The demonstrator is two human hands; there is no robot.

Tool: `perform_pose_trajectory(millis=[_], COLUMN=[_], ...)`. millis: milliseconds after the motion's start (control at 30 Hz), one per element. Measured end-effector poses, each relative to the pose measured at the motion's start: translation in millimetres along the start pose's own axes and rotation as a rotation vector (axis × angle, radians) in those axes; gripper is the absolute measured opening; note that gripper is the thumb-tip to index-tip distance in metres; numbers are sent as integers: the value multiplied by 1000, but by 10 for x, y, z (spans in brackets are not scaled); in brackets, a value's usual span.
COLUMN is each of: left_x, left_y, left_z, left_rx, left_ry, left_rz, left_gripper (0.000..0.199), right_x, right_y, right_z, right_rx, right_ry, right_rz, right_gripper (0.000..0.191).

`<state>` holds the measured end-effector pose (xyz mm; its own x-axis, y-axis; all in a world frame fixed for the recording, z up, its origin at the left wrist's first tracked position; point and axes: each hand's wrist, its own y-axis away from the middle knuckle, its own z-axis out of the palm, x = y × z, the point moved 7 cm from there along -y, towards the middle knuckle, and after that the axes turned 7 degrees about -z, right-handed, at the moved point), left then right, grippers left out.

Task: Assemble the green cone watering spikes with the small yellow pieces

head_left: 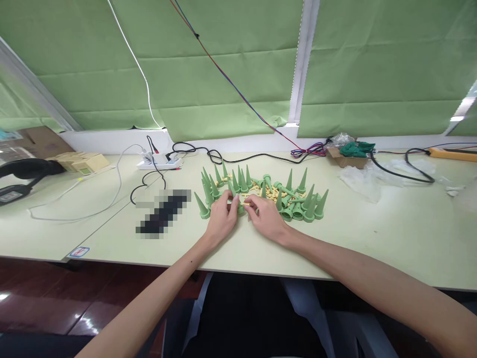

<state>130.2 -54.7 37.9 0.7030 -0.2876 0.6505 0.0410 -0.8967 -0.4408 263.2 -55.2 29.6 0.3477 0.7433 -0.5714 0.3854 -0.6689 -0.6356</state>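
Note:
My left hand is closed around a green cone, whose tip and lower rim show beside the fingers. Just to its right, my right hand pinches a small yellow piece at the cone's lower part. Several green cones stand upright on the left, such as one green cone at the outer edge. Behind my right hand lies a heap of small yellow pieces. More cones stand or lie on their sides to the right, among them an upright cone.
On the pale table a pixelated dark object lies left of the cones. A white power strip and cables run along the back. Headphones rest far left; a cardboard box and clear plastic bags sit at right.

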Motion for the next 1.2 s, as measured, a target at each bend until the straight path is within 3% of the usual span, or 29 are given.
perform_pose_trajectory(millis=[567, 867, 1200], left_x=[36, 78, 23], left_y=[32, 48, 23], left_z=[-4, 9, -45], left_rx=[-19, -39, 47], left_ry=[21, -16, 23], left_rz=[-4, 14, -44], left_gripper=[21, 23, 25], right_x=[66, 96, 22], right_y=[-1, 14, -1], right_z=[21, 28, 30], right_rx=[4, -22, -76], right_ry=[-121, -194, 37], right_rz=[97, 180, 25], right_gripper=[10, 25, 15])
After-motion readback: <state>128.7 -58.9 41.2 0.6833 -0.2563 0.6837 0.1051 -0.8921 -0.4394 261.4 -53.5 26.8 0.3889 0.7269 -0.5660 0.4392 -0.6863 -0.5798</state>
